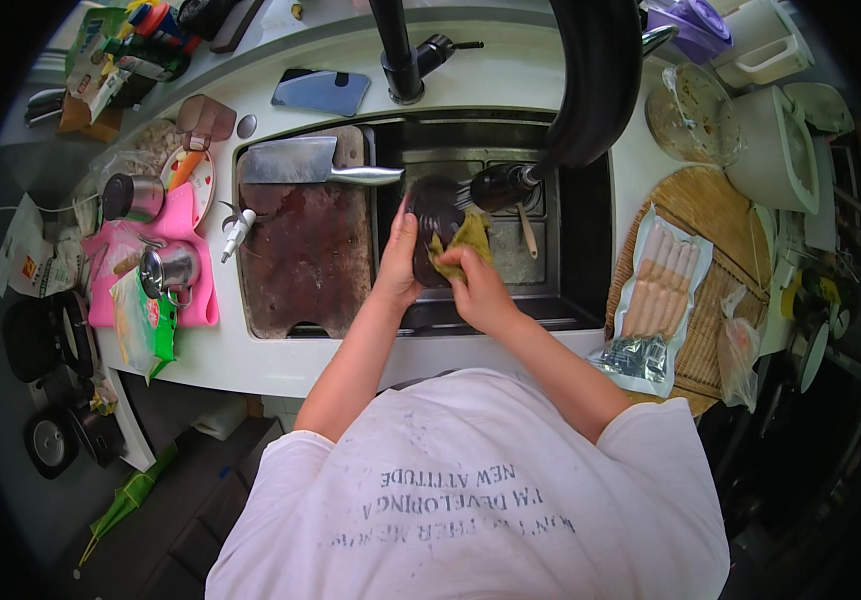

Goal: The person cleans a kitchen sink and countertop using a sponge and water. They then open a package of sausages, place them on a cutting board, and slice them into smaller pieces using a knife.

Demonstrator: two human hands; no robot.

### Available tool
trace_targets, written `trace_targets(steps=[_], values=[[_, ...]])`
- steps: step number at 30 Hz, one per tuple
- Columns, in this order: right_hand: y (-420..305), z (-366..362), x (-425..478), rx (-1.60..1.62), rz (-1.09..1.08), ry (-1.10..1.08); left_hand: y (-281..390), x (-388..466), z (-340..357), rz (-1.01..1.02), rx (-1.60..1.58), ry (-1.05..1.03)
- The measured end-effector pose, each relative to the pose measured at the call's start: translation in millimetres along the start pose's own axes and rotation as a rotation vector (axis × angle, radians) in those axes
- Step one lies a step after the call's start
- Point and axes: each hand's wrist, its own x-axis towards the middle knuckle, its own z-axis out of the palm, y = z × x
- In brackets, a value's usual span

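Observation:
Over the black sink [584,247], my left hand [402,255] grips the near left edge of a dark oval dish or lid [430,206], tilted under the black pull-down spray head [501,187]. Thin streams of water reach the dish. My right hand [475,285] holds a yellow-green cloth [475,236] against its surface. A wet, brown-stained cutting board [306,255] lies across the left part of the sink, with a metal cleaver [291,160] on its far end, the handle pointing right. A light-handled utensil [528,229] rests in the basin.
Behind the sink stand a black faucet [404,75] and a phone [321,91]. At left are a white-handled tool [239,236], a pink mat [201,285] and a steel pot [171,270]. Packed sausages [663,277] lie on a round woven tray [730,300] at right, near a clear bowl [693,116].

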Motion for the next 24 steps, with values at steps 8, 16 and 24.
trace_targets(steps=[8, 16, 24], values=[[73, -55, 2, -0.304, -0.192, -0.004, -6, -12, -24, -0.137, -0.216, 0.085], [86, -47, 40, -0.080, 0.250, 0.332, -7, -22, -46, -0.246, -0.447, 0.142], [68, -12, 2, -0.154, 0.384, 0.232, 0, -7, -12, 0.024, -0.105, 0.053]])
